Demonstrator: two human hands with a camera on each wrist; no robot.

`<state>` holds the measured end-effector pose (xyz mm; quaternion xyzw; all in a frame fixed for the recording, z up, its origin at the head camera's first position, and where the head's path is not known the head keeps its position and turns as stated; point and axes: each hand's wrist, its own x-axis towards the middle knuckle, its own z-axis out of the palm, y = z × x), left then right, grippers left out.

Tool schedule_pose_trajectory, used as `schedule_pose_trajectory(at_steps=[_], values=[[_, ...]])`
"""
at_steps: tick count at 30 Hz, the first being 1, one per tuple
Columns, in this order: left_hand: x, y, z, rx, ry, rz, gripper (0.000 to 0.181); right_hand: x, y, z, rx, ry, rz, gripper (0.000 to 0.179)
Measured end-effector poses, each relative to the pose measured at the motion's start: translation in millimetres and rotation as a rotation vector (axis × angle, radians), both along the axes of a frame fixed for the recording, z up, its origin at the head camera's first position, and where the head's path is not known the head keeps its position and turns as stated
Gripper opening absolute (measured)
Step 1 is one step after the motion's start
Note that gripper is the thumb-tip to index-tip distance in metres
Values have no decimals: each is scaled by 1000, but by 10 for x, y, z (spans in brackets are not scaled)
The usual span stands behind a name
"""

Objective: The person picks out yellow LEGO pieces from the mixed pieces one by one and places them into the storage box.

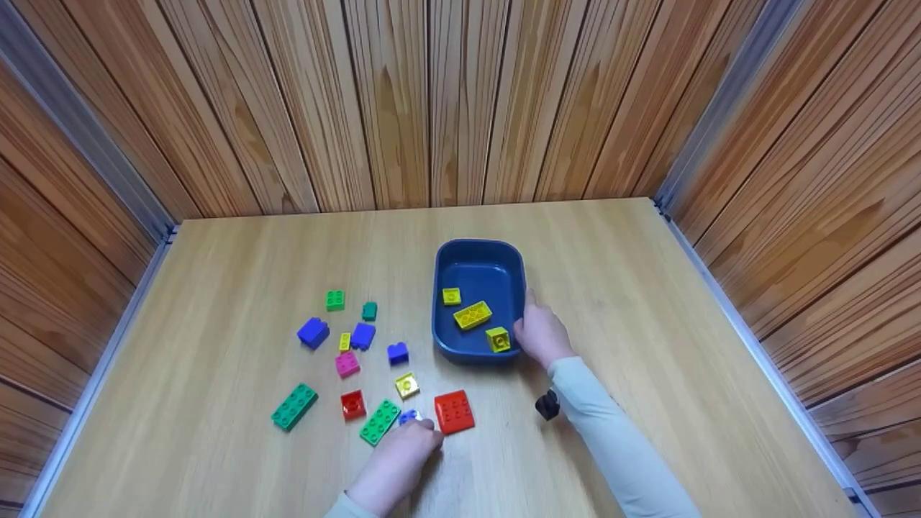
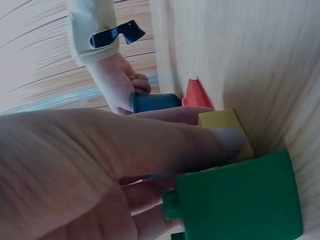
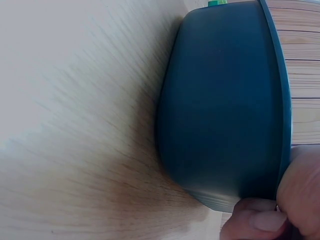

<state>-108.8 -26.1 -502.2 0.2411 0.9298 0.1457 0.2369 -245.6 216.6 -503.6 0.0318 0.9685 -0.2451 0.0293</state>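
1. Wood-grained surface [image 1: 237, 259] is plank-walled.
2. A yellow plastic block [image 2: 217, 120] is pinched by the left grip [image 1: 400, 457].
3. Ahead-right, a blue rectangular tray [image 1: 483, 280], long axis pointing away, is held by the right grip [image 1: 543, 332].

Free passage: ran over bare tabletop [image 1: 575, 248] at 2 o'clock of the dark-blue tray [image 1: 478, 252]. Obstacles: long green stud brick [image 1: 380, 422] crowded the left hand [image 1: 403, 455] at 11 o'clock, red stud brick [image 1: 454, 412] at 2; right hand [image 1: 543, 334] blocked the tray's 4-o'clock rim.
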Motion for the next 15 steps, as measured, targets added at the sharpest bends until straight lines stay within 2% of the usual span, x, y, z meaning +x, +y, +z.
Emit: schedule_pose_trajectory(at_steps=[3, 6, 12, 15], values=[[-4, -7, 4, 2, -7, -11, 16, 4, 1, -1, 10, 12, 3, 66], [-4, -22, 21, 15, -37, -7, 18, 8, 1, 4, -5, -10, -1, 66], [-26, -43, 91, 50, -105, 27, 19, 9, -7, 13, -30, -47, -12, 67], [-36, -62, 127, 65, -93, 32, 17, 7, -6, 5, -35, -46, -14, 67]])
